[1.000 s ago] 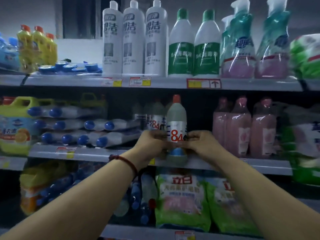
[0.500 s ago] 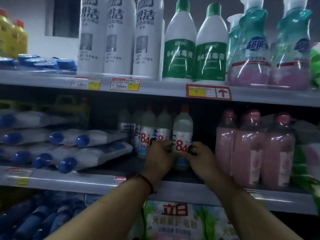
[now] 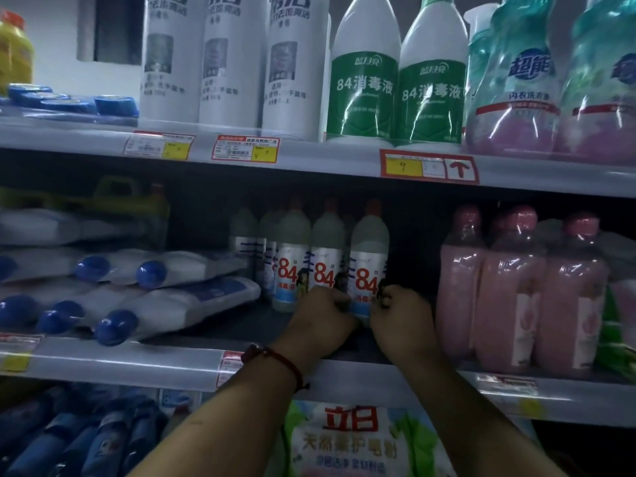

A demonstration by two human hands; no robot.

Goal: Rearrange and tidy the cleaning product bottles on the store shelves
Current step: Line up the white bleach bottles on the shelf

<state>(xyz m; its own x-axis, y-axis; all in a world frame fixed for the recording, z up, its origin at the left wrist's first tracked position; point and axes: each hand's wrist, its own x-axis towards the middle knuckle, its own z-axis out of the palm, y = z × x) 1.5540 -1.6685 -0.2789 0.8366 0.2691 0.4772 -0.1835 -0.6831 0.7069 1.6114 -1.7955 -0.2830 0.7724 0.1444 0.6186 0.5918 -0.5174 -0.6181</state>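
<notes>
Gripping the rightmost 84 bottle [image 3: 368, 270] low down, I had my left hand [image 3: 323, 315] curled round its left side and my right hand [image 3: 401, 318] pinching its right side at the lower edge of the label. Both hands were closed on that one bottle. I could not tell whether my left knuckles also touched the next one along.

The bottle stood upright on the middle shelf [image 3: 137, 359], set back from the front lip. It was at the right end of a row of matching 84 bottles [image 3: 292, 270], touching or just beside its neighbour; I could not tell which. A dark gap separated it from the pink bottles [image 3: 509, 297] on the right.

Handling, my read:
- **Build:** stiff plastic, slim and tall, probably liquid-filled, so fairly heavy for its size. The fill level was not visible.
- **Surface:** the glossy label looked slick, so a loose squeeze could slip.
- **Stability:** the narrow base tips easily and could knock the whole row over.
- **Best hold:** low on the body, on two opposing sides, as I had it.
- **Moving it:** sliding on the base seemed safer than lifting, since there was little headroom under the upper shelf [image 3: 309, 156]. The neck below the reddish cap [image 3: 374, 206] was a second option for one hand.
- **Risk:** not fragile, but a drop could make the cap leak.

Blue-capped bottles [image 3: 179, 304] lay on their sides well to the left.
</notes>
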